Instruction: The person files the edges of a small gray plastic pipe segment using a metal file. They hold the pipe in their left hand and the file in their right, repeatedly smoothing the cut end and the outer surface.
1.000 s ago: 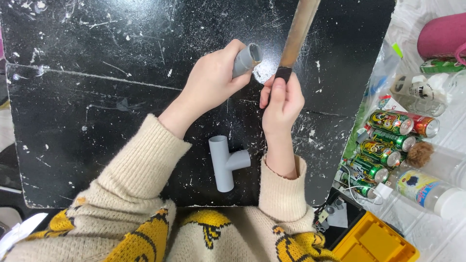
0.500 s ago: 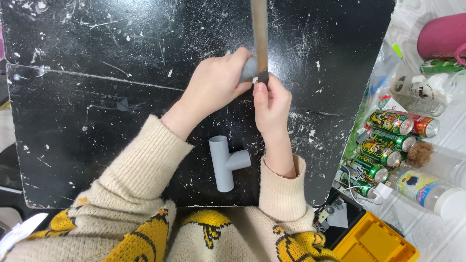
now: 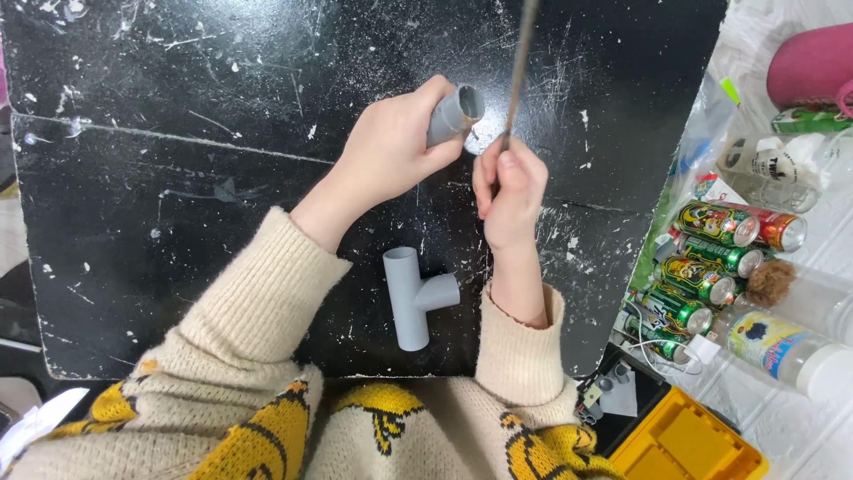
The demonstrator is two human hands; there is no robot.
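Near the upper middle of the frame, the left hand (image 3: 391, 151) had its grip wrapped around a short grey pipe piece (image 3: 455, 112), whose open end faced up and to the right. Just beside it, the right hand (image 3: 508, 191) pinched the lower end of a thin brownish rod (image 3: 520, 67), probably a file seen edge-on, though the blur made that hard to tell. The rod ran up and out through the top edge of the frame, passing close to the pipe's mouth; whether they touched could not be told.

Below the hands, a grey T-shaped fitting (image 3: 413, 295) lay flat on the black worktop (image 3: 178, 178), near its lower edge and between the two cream sleeves. White flecks speckled the worktop, whose left and upper parts lay open. Along the right edge of the frame, off the worktop, green cans (image 3: 702, 276), plastic bottles (image 3: 782, 342) and a yellow case (image 3: 689, 444) crowded together.
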